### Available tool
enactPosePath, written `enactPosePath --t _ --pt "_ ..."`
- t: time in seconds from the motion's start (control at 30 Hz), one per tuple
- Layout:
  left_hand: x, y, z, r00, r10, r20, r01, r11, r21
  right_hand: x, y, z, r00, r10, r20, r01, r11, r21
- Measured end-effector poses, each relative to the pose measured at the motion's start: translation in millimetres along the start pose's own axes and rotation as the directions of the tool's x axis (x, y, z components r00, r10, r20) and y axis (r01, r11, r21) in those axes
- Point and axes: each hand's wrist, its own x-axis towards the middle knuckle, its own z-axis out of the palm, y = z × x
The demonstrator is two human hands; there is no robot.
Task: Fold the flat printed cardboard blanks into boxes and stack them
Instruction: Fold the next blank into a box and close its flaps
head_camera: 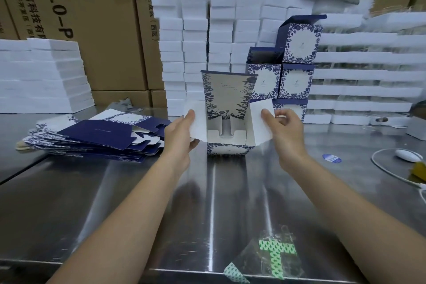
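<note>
A blue-and-white floral box stands upright on the steel table, its top open and its lid panel raised at the back. My left hand grips the box's white left side flap. My right hand pinches the white right side flap. A pile of flat printed blanks lies to the left on the table. Folded boxes are stacked behind and to the right of the open box, the top ones with lids up.
White foam blocks are piled high behind the box, with more at the left and right. Brown cartons form the back wall. A white cable and mouse-like device lie at the right. A clear bag with green print sits near the front edge.
</note>
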Motion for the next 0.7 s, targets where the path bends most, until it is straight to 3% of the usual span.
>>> enactPosePath --t 0.07,0.1,0.17,0.2,0.23,0.3,0.37,0.43,0.5,0.57,0.7 --pt "-3 0 4 0.999 0.05 0.008 -0.051 0.997 0.054 -6 -6 0 0.947 -0.316 -0.052 0.298 0.93 -0.214" --pt "-5 -1 5 0.995 0.095 0.011 -0.095 0.991 0.091 -9 -9 0 0.873 -0.488 -0.017 0.455 0.825 -0.334" --pt "-8 -2 8 0.982 0.182 0.047 -0.188 0.967 0.175 -16 -16 2 0.629 -0.762 0.154 0.704 0.474 -0.529" --pt "-10 -3 10 0.97 0.234 0.059 -0.241 0.947 0.213 -20 -18 5 0.516 -0.821 0.244 0.769 0.318 -0.554" --pt "-12 -3 11 0.953 0.295 0.074 -0.304 0.923 0.236 -25 -20 10 0.451 -0.835 0.317 0.812 0.237 -0.533" --pt "-15 -3 14 0.93 0.357 0.084 -0.365 0.886 0.285 -37 -21 20 0.464 -0.766 0.445 0.855 0.258 -0.45" --pt "-19 -3 16 0.893 0.431 0.13 -0.449 0.831 0.327 -45 -16 30 0.556 -0.587 0.588 0.822 0.281 -0.496" --pt "-23 -3 18 0.862 0.473 0.183 -0.507 0.791 0.344 -41 -7 33 0.663 -0.349 0.663 0.745 0.221 -0.629" --pt "-24 -4 21 0.834 0.496 0.242 -0.552 0.764 0.335 -35 -2 30 0.743 -0.175 0.646 0.669 0.164 -0.725" --pt "-26 -5 23 0.806 0.501 0.316 -0.588 0.739 0.328 -30 1 24 0.797 -0.075 0.599 0.601 0.183 -0.778" --pt "-30 -10 28 0.786 0.404 0.468 -0.566 0.774 0.284 -19 5 11 0.831 -0.031 0.556 0.551 0.197 -0.811"
